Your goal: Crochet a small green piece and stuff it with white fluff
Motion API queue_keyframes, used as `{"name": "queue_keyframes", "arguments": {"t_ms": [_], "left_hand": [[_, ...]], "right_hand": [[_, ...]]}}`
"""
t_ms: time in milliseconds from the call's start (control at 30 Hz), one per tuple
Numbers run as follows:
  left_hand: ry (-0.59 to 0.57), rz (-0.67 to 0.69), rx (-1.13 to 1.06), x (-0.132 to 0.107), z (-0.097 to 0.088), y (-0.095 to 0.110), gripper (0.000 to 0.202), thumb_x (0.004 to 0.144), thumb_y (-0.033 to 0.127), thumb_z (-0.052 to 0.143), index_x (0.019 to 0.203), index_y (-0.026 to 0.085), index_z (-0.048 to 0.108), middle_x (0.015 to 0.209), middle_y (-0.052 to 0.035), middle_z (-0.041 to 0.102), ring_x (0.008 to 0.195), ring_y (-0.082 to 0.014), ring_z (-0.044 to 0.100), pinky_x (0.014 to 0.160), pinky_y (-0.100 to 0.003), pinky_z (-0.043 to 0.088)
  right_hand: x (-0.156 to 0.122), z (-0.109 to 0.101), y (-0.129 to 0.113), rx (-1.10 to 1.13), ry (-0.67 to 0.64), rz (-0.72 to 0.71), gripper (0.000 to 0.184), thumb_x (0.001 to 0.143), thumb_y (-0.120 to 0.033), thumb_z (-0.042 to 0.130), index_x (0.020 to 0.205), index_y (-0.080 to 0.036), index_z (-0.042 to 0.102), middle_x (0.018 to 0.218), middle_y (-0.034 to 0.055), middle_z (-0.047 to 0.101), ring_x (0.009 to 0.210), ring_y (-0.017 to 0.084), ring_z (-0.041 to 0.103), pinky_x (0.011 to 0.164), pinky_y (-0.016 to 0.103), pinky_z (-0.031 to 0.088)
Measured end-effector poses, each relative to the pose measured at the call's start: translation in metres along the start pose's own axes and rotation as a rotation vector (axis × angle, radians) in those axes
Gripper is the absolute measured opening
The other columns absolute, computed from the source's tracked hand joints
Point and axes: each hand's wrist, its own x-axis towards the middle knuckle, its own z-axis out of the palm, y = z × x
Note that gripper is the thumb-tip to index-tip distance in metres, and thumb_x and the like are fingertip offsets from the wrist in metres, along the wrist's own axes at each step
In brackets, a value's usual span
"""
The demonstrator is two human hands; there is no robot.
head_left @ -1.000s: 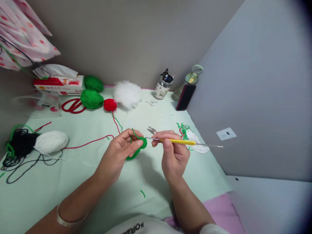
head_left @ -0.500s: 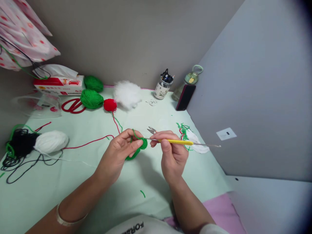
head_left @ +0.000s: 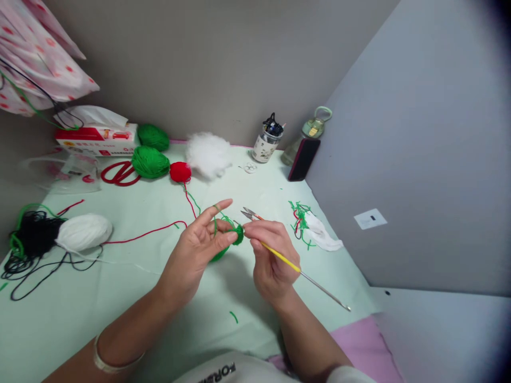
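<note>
My left hand (head_left: 199, 239) pinches a small green crochet piece (head_left: 238, 235) between thumb and fingers. Its index finger is stretched out, with green yarn (head_left: 215, 226) looped around it. In my right hand (head_left: 275, 255) is a crochet hook (head_left: 285, 259) with a yellow grip, held like a pen. The hook's near tip is at the green piece, partly hidden by the fingers; its other metal end points down to the right. Small scissors (head_left: 251, 213) lie just behind my right hand. More green crochet (head_left: 220, 255) hangs below the left fingers.
Green yarn balls (head_left: 150, 162), a red ball (head_left: 180, 172), white stuffing (head_left: 208, 154) and a tissue box (head_left: 99, 139) stand along the back. White yarn (head_left: 84, 232) and black yarn (head_left: 35, 234) lie left. Yarn scraps (head_left: 301, 215), a phone (head_left: 304, 159) and a bottle (head_left: 313, 127) are right.
My right hand has tilted the hook, so its free end swung downward and its other tip moved to the crochet piece. My left index finger has lifted and straightened.
</note>
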Motion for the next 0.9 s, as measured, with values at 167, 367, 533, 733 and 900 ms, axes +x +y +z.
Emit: {"name": "queue_keyframes", "arguments": {"t_ms": [167,367,533,733,900], "left_hand": [[0.040,0.018,-0.021,-0.001,0.001,0.002,0.079,0.082,0.024,0.087,0.152,0.033,0.051,0.085,0.0041,0.066,0.079,-0.0109,0.056,0.075,-0.023,0.045],[-0.032,-0.030,-0.056,-0.001,0.001,0.002,0.092,0.081,0.024,0.087,0.160,0.030,0.040,0.084,0.0041,0.069,0.081,-0.0124,0.060,0.081,-0.027,0.044],[-0.067,-0.073,-0.096,0.000,0.000,0.005,0.091,0.081,0.022,0.087,0.159,0.027,0.040,0.084,0.0046,0.070,0.078,-0.0110,0.058,0.079,-0.026,0.042],[-0.068,-0.109,-0.125,0.001,0.001,0.010,0.068,0.081,0.024,0.087,0.143,0.023,0.058,0.080,0.0055,0.065,0.067,-0.0088,0.050,0.067,-0.026,0.036],[-0.093,-0.115,-0.068,0.002,0.000,0.007,0.042,0.083,0.027,0.085,0.123,0.024,0.072,0.081,0.0047,0.060,0.057,-0.0063,0.035,0.057,-0.026,0.026]], "right_hand": [[-0.001,0.004,0.003,-0.045,0.055,-0.044,0.029,0.098,-0.008,0.059,0.117,-0.024,0.073,0.098,0.0077,0.075,0.088,0.019,0.073,0.082,0.038,0.063],[-0.003,0.010,0.007,-0.023,0.065,-0.042,0.033,0.097,-0.007,0.061,0.118,-0.028,0.075,0.106,0.0075,0.079,0.093,0.021,0.077,0.083,0.041,0.063],[0.000,0.007,0.004,0.152,0.051,0.124,0.025,0.099,-0.014,0.061,0.113,-0.028,0.077,0.102,0.0060,0.081,0.094,0.021,0.076,0.085,0.041,0.062],[0.005,0.007,0.007,0.388,0.075,0.390,0.016,0.100,-0.028,0.064,0.100,-0.027,0.079,0.093,0.0040,0.080,0.087,0.021,0.074,0.077,0.038,0.061],[0.008,0.005,0.007,0.366,0.102,0.441,0.015,0.099,-0.027,0.064,0.098,-0.025,0.079,0.090,0.0026,0.078,0.075,0.016,0.071,0.071,0.031,0.059]]}}
